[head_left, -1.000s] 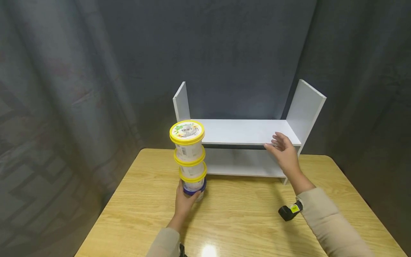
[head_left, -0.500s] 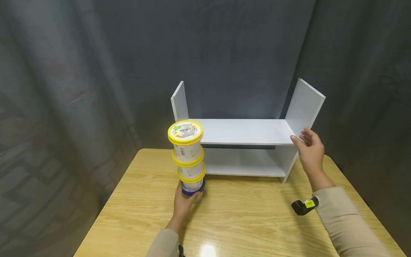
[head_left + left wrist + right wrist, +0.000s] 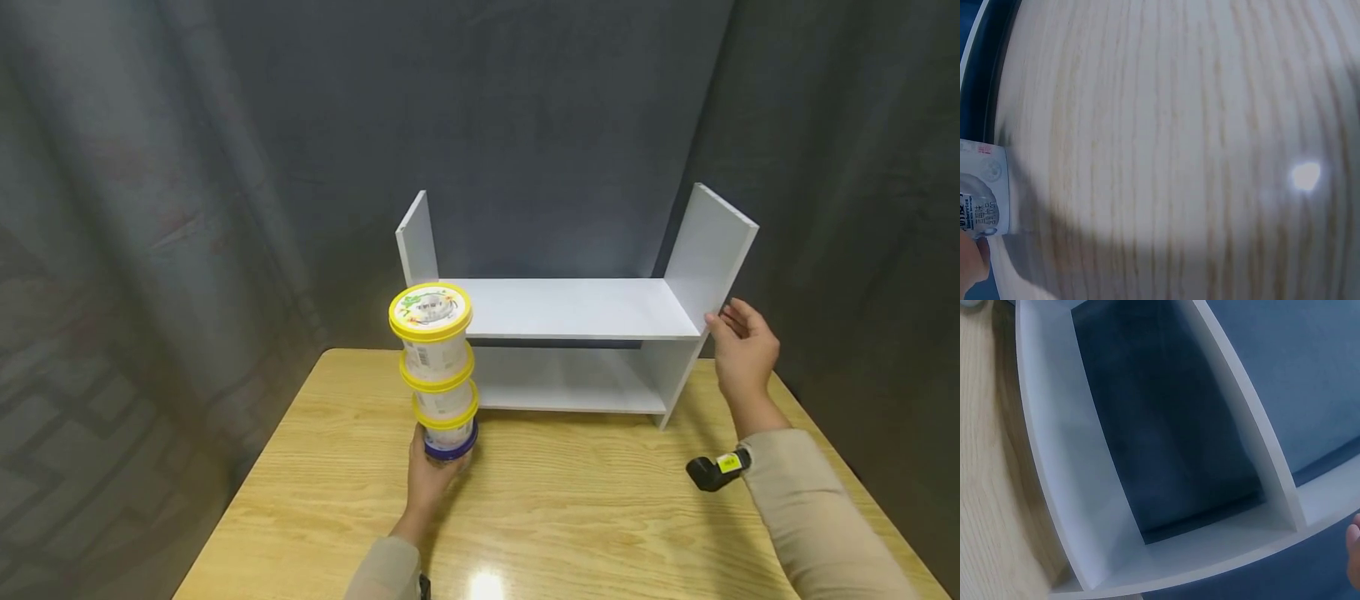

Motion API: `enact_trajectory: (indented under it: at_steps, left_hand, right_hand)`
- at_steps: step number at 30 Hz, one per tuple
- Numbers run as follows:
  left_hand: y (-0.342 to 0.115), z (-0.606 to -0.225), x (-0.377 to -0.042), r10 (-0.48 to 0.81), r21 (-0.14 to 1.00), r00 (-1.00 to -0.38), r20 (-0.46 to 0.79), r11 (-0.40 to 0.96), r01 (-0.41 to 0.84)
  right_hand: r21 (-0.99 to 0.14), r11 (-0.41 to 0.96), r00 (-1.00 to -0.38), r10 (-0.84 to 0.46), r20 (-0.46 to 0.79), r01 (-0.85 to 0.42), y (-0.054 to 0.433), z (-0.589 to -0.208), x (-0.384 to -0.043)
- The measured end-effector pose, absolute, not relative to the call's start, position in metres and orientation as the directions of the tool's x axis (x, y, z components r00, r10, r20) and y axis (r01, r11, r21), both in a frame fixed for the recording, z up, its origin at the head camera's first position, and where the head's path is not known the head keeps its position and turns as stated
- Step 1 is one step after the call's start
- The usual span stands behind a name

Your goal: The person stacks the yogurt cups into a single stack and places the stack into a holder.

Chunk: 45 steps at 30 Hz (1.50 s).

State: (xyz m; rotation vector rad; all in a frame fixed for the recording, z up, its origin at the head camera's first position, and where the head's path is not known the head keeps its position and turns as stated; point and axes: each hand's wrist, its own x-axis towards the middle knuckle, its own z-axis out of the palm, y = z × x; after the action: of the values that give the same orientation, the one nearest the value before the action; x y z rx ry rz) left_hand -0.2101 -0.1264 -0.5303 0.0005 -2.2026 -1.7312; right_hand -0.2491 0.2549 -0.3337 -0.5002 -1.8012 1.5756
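Note:
My left hand [image 3: 429, 483] grips the bottom tub of a tall stack, the one with a blue lid [image 3: 452, 450]. Above it are three white tubs with yellow lids, the top tub [image 3: 431, 312] bearing a printed label; the stack leans slightly. In the left wrist view, part of a printed tub [image 3: 984, 187] shows at the left edge with a fingertip below it. My right hand [image 3: 744, 354] is at the right side panel [image 3: 711, 250] of a white shelf unit, thumb tip at the panel's front edge, fingers loosely bent, holding nothing.
The white shelf has an upper board [image 3: 562, 308] and a lower board [image 3: 562, 379], with a raised left panel [image 3: 417, 242]. It stands at the back of the wooden table [image 3: 570, 492]. Grey curtains [image 3: 480, 125] hang behind and at both sides.
My right hand has moved right, from in front of the upper board to the right panel. My left hand stays at the bottom of the stack, which shifts slightly left in view.

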Motion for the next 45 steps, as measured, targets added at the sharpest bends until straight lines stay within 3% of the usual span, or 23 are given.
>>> enact_trajectory:
  at_steps: [13,22,33,45]
  left_hand:
    - [-0.127,-0.530,-0.207,-0.214,0.960,-0.950,0.229,0.210,0.184]
    - [-0.125,-0.531,-0.204,-0.195,0.967,-0.959,0.203,0.194,0.166]
    - [-0.126,-0.529,-0.199,-0.184,0.960,-0.964,0.194,0.237,0.148]
    - [-0.122,-0.506,-0.193,-0.040,0.964,-0.979,0.200,0.186,0.189]
  right_hand:
    - [-0.987,0.162,-0.661,0.738,0.133,-0.017,0.263,-0.332,-0.264]
    - [-0.984,0.178,-0.631,0.760,0.157,-0.030,0.266,-0.331,-0.267]
    - [-0.974,0.223,-0.698,0.703,0.136,0.034,0.275,-0.331,-0.268]
    - [-0.975,0.223,-0.709,0.691,0.141,0.024,0.273,-0.330,-0.270]
